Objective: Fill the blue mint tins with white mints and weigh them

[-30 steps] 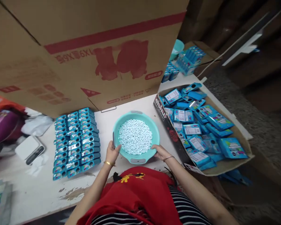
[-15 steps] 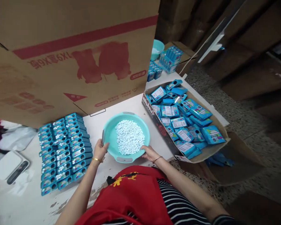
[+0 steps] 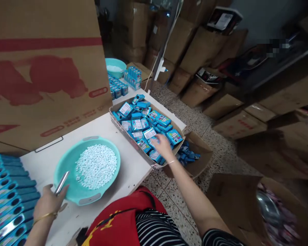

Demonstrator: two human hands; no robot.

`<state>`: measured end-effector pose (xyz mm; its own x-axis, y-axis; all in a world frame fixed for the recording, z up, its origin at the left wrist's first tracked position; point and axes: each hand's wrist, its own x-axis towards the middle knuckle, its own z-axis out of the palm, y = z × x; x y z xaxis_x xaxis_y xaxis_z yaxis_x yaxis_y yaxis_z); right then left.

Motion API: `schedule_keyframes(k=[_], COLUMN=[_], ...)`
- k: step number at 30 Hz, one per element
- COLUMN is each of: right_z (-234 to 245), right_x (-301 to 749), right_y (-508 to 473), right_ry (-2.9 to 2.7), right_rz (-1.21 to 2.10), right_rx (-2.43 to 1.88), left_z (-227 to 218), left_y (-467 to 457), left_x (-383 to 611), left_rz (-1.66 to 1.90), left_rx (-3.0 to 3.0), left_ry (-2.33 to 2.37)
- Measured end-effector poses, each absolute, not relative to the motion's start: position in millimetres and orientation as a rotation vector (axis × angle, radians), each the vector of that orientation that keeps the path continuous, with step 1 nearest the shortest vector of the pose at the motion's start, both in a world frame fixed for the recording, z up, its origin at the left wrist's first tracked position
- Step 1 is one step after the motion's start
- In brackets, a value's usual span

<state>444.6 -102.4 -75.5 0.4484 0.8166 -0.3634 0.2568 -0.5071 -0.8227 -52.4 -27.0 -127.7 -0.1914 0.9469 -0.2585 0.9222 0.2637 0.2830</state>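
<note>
A teal basin [image 3: 66,164] heaped with small white tablets [image 3: 96,166] sits on the white table. My left hand [image 3: 48,204] rests at the basin's near-left rim, closed round a slim metal tool [image 3: 61,182] that pokes over the rim. My right hand [image 3: 162,146] reaches into a shallow cardboard tray [image 3: 123,128] full of blue packets [image 3: 141,124], fingers spread and bent down onto the packets. Whether it grips one is hidden.
Rows of open blue tins [image 3: 7,201] fill the table's left edge. A large printed carton [image 3: 46,75] stands behind the basin. A second basin [image 3: 115,67] and more tins lie further back. Cartons [image 3: 222,106] crowd the speckled floor, one low box [image 3: 195,160] under the tray.
My right hand left the basin's rim and moved right into the tray of packets. My head turned right, so the basin and tins shifted left in view. My left hand stays by the basin.
</note>
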Motion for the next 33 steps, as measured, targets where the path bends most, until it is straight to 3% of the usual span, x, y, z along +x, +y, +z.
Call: schedule_keyframes(k=[2, 6, 10, 14, 16, 21, 23, 29, 33], right_z=[-72.9, -98.0, -120.8, -102.3, -83.4, -57.1, -57.7, -53.5, -48.0], right_x=[503.6, 554.4, 526.6, 469.3, 435.5, 356.8, 338.0, 327.9, 322.3], right_y=[-103.5, -101.7, -91.9, -89.0, -88.3, -75.3, -70.7, -75.8, -89.4], right_ry=[-0.954, -1.026, -1.217, -1.272, -1.111, -0.142, 0.147, 0.155, 0.027], right_rz=[0.459, 0.253, 0.282, 0.359, 0.497, 1.417, 1.608, 1.517, 1.687], right_rx=[-2.317, -2.688, -2.383, -1.868, -1.673, -1.106, -0.982, -1.044, -0.99], left_z=[-121.0, -120.7, -140.0, -151.0, -150.1, -153.0, -159.5, -181.2, -191.1], left_y=[-30.7, -36.8, -29.6, -10.3, -1.4, 8.0, 4.8, -27.7, -54.8], left_x=[-42.7, -12.6, 7.6, 15.5, 19.3, 24.0, 22.8, 30.4, 49.3], left_rz=[0.029, 0.078, 0.081, -0.023, -0.141, -0.306, -0.332, -0.363, -0.299], left_rx=[1.768, 1.942, 2.0, 2.083, 2.148, 2.178, 2.167, 2.081, 2.004], left_ry=[2.238, 2.038, 1.798, 1.707, 1.715, 1.748, 1.746, 1.71, 1.641])
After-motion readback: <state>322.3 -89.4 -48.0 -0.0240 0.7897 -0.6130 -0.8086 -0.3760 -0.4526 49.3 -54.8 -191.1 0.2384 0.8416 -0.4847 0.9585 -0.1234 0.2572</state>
